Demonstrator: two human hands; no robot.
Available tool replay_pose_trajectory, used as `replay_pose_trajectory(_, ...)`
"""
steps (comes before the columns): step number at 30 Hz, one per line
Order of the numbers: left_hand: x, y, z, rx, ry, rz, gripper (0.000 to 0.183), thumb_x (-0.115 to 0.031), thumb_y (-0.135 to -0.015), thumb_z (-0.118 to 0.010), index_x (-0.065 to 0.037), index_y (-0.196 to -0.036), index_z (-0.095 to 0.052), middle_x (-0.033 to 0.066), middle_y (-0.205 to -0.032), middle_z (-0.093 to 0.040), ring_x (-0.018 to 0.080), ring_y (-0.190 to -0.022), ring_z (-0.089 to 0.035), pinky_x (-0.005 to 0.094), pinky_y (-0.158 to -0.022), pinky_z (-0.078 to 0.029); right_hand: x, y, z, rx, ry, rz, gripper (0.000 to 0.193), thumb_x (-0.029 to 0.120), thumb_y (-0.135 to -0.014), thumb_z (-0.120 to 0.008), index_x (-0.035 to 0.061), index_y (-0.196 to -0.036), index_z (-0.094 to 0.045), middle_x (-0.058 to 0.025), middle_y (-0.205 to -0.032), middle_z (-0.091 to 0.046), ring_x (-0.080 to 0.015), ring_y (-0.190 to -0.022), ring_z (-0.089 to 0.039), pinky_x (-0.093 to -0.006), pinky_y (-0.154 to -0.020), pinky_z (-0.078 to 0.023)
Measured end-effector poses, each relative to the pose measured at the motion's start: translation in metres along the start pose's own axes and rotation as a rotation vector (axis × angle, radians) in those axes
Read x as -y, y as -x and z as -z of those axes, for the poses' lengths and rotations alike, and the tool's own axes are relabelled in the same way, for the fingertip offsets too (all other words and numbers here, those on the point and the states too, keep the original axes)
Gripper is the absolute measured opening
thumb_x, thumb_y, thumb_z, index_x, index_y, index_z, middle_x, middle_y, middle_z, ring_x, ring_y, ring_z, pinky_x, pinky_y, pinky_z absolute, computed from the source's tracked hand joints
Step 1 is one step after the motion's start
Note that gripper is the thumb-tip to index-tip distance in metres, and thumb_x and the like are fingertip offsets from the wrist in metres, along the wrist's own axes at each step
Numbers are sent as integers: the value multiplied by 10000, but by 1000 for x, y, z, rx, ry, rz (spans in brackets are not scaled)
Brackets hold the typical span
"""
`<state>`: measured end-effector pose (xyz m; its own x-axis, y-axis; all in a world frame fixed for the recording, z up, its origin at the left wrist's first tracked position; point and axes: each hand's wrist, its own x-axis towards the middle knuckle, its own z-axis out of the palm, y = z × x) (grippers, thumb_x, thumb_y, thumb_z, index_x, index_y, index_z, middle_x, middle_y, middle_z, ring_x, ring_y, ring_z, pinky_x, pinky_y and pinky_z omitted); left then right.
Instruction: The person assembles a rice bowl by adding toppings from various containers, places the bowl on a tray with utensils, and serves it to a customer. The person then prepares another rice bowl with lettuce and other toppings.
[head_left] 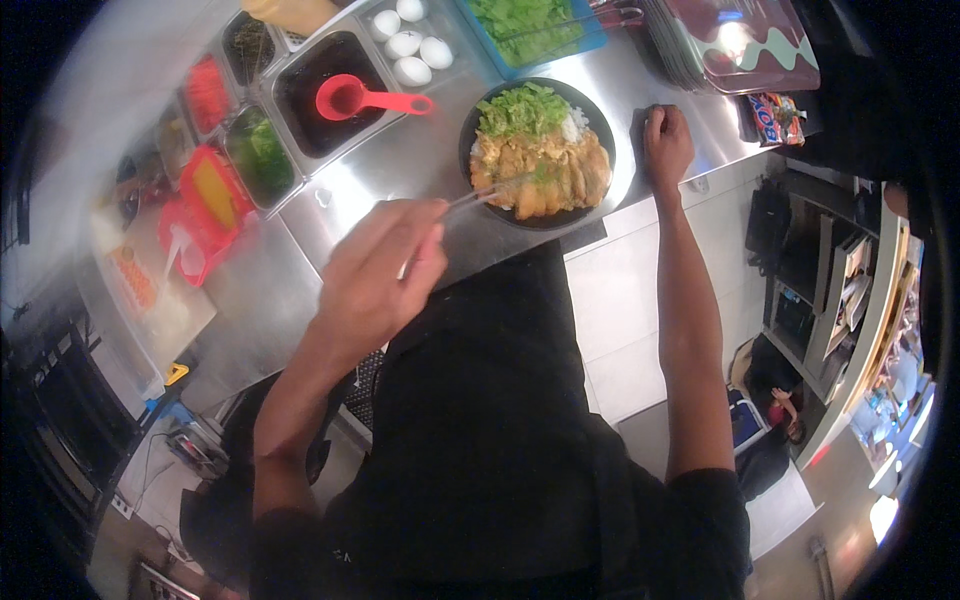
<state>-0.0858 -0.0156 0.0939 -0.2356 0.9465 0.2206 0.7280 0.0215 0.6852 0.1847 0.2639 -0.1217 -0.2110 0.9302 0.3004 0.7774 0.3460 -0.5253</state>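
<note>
My left hand (385, 255) is closed round slim metal tongs (470, 203). Their tips reach over a dark round bowl (467, 150) near the counter's front edge. Sliced breaded cutlet (575, 180) with egg fills its near side, and shredded lettuce (525, 108) lies at the far side beside white rice (575, 125). A little chopped green garnish (543, 174) shows at the tong tips; whether they grip it I cannot tell. Right of the bowl, my right hand (669, 145) rests as a loose fist on the steel counter, apart from the bowl, with nothing visible in it.
A red measuring cup (345, 97) sits in a pan of dark liquid left of the bowl. Beyond are white eggs (404, 44) and a blue tub (590, 42) of lettuce. Stacked trays (755, 45) and a snack packet (778, 120) stand right; a red container (200, 215) lies far left.
</note>
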Motion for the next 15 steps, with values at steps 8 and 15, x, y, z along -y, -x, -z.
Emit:
replay_pose_trajectory(8, 15, 2, -57, 139, 7, -92, 266, 42, -812, -707, 50, -1074, -660, 154, -962, -651, 286, -815, -671, 357, -718, -561, -6, 0, -1, 9, 43, -20, 205, 249, -939, -559, 74, -904, -661, -127, -865, -676, -327, -759, -661, -413, -692, -512)
replay_pose_trajectory(15, 10, 5, -53, 142, -22, -71, 277, 28, -826, -701, 57, -1097, -653, 162, -975, -643, 294, -821, -666, 365, -723, -562, -6, -1, -2, 31, 41, -75, 214, 273, -935, -563, 87, -909, -665, -124, -878, -682, -329, -781, -668, -414, -713, -516)
